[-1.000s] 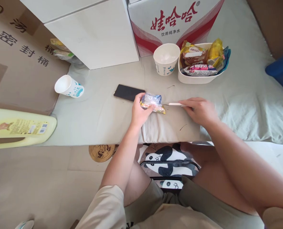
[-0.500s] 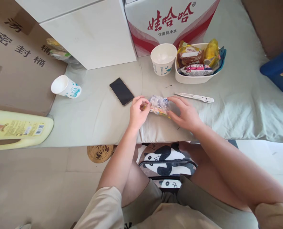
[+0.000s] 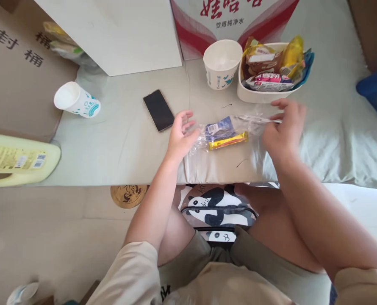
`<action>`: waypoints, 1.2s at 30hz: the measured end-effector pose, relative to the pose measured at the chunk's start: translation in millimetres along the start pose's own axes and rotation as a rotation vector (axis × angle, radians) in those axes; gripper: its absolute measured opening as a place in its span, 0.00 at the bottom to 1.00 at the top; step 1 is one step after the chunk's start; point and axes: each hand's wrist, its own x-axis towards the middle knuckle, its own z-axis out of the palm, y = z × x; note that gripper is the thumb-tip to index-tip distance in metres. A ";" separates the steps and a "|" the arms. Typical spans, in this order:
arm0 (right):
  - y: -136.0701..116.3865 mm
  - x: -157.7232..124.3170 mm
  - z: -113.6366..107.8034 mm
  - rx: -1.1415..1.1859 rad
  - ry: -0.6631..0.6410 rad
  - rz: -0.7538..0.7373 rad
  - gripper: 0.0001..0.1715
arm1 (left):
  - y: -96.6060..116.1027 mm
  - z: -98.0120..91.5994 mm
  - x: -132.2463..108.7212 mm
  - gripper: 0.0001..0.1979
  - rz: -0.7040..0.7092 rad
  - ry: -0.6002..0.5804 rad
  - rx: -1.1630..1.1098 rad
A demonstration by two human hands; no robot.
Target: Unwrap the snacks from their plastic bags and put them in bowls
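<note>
A crinkled clear plastic bag (image 3: 199,146) is spread on the cloth between my hands. In or under it lie a blue packet (image 3: 218,130) with a white label and a narrow yellow packet (image 3: 228,140). My left hand (image 3: 181,134) is at the bag's left end, its fingers apart and its thumb against the film. My right hand (image 3: 285,127), slightly blurred, has curled fingers at the bag's stretched right end; its exact grip is partly hidden. A white utility knife (image 3: 260,119) lies beneath the film, close to the right fingers.
A phone (image 3: 158,110) lies left of the bag. Behind stand a paper bowl (image 3: 222,67) and a white basket (image 3: 264,96) of snack packets. A paper cup (image 3: 77,100) and pale yellow jug (image 3: 23,159) are at left. Boxes line the back.
The bunched plastic has been spread out, showing the blue and yellow packets more fully. My right hand has moved right and slightly up; my left fingers have opened. The view has shifted a little.
</note>
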 end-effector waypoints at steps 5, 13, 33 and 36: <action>-23.1 -8.1 -4.9 -0.033 -0.169 -0.339 0.24 | 3.6 -6.5 -6.3 0.21 0.006 -0.207 0.253; -22.6 -17.2 -19.0 -0.120 -0.478 -0.375 0.17 | 21.0 -16.4 -14.9 0.15 0.054 -0.353 0.383; -44.4 -30.4 -8.5 -0.322 -0.730 -0.289 0.32 | 18.6 27.6 -15.8 0.15 -0.208 -0.230 -0.035; -41.9 -29.7 -3.7 -0.250 -0.698 -0.284 0.32 | 22.9 28.4 -20.5 0.17 -0.146 -0.287 0.044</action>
